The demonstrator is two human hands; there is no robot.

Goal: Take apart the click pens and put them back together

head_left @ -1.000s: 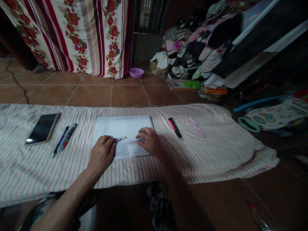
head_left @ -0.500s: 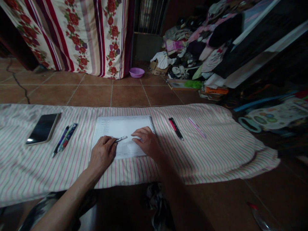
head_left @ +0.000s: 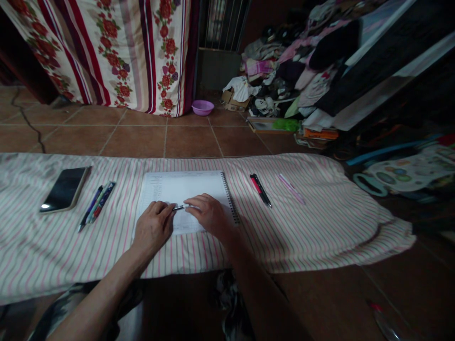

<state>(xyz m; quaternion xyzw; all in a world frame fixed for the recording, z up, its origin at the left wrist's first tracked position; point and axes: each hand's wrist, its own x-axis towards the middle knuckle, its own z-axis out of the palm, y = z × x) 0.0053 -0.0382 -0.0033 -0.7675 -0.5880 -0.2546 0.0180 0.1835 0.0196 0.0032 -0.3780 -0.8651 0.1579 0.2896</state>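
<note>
Over the spiral notebook (head_left: 192,182), my left hand (head_left: 152,225) pinches a slim pen (head_left: 178,208), dark at one end and pale at the other. My right hand (head_left: 209,215) has closed thumb and fingers at the pen's right end; a pale bit shows between them, too small to tell whether it is a separate cap. Both hands rest low on the open page. Small print or writing runs along the page's left and top edges.
A phone (head_left: 66,189) and several pens (head_left: 95,207) lie left on the striped cloth (head_left: 320,227). To the right are red and black pens (head_left: 260,190) and a pink-white pen (head_left: 291,188). A purple basin (head_left: 202,108) and heaped clothes (head_left: 284,71) are beyond.
My right hand has moved left, and its fingertips now meet the pen's right end. My left hand stays in nearly the same place, holding the pen.
</note>
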